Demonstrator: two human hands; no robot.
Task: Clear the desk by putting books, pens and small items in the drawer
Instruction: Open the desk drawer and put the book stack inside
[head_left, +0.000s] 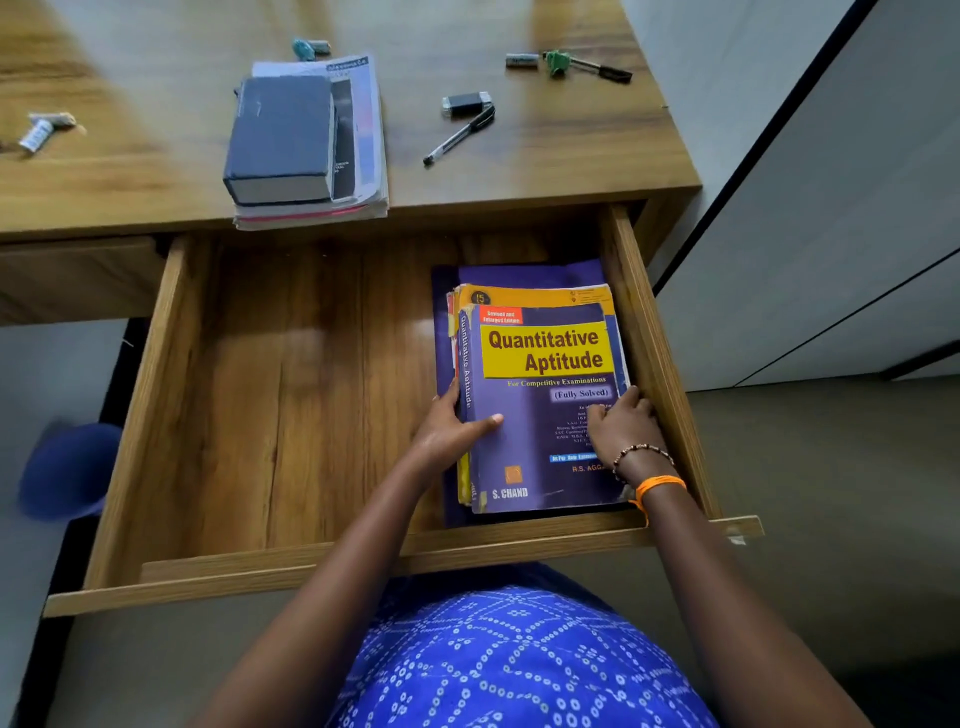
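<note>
Head view. Wooden desk (545, 171) across the upper frame, with its open drawer (270, 395) filling the centre; the drawer's left half is bare. At the drawer's right side lies a stack of books topped by the purple "Quantitative Aptitude" book (540, 405), close against the right wall. The left hand (452, 431) is clamped on the spine edge, thumb laid over the cover; the right hand (621, 428) presses the opposite edge with fingers together, wedged between book and drawer wall. On the desk, upper centre-left, a dark thick book (283, 137) sits on a pile of thin booklets (363, 156) at the front edge. Smaller items remain: a black pen (457, 136) touching a small black device (466, 103), a green-tipped tool (587, 65) at upper right, a batch of small cylinders (44, 130) at far left. Probable risks: fingers pinched against the wall as the book settles; the stack beneath skewing and later fouling the drawer's closing; the overhanging booklets sliding off
</note>
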